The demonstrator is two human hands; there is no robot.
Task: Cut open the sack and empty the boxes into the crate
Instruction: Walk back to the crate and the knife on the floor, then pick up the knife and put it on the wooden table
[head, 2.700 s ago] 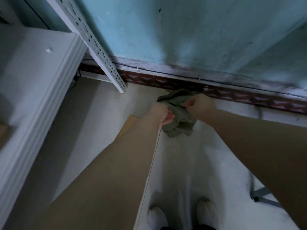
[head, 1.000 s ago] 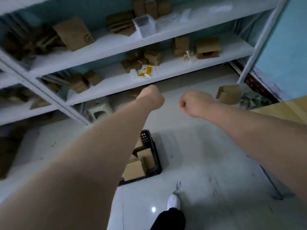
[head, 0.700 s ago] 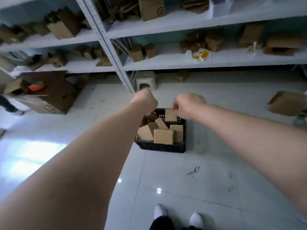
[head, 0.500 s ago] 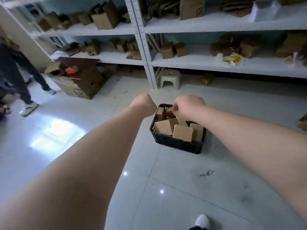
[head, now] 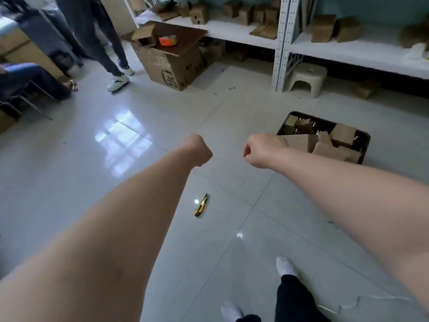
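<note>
Glossy white tile floor [head: 144, 117] w/ window glare. Both hands out front, left hand [head: 198, 150] & right hand [head: 262, 149], fingers curled into fists, nothing visibly held. Black crate [head: 364, 141] of cardboard boxes [head: 343, 135] sits by the right wrist (shelving [head: 281, 43] behind). Yellow box cutter [head: 201, 204] lies on the floor.

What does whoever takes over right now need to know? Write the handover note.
Left hand and right hand: both closed in fists, nothing visible in them, held out over the floor.
Black crate sits on the floor to the right, with small cardboard boxes in it.
Yellow utility knife lies on the tiles between the arms.
No sack in view.
Left: likely pick up the knife; check whether more sacks remain.
</note>
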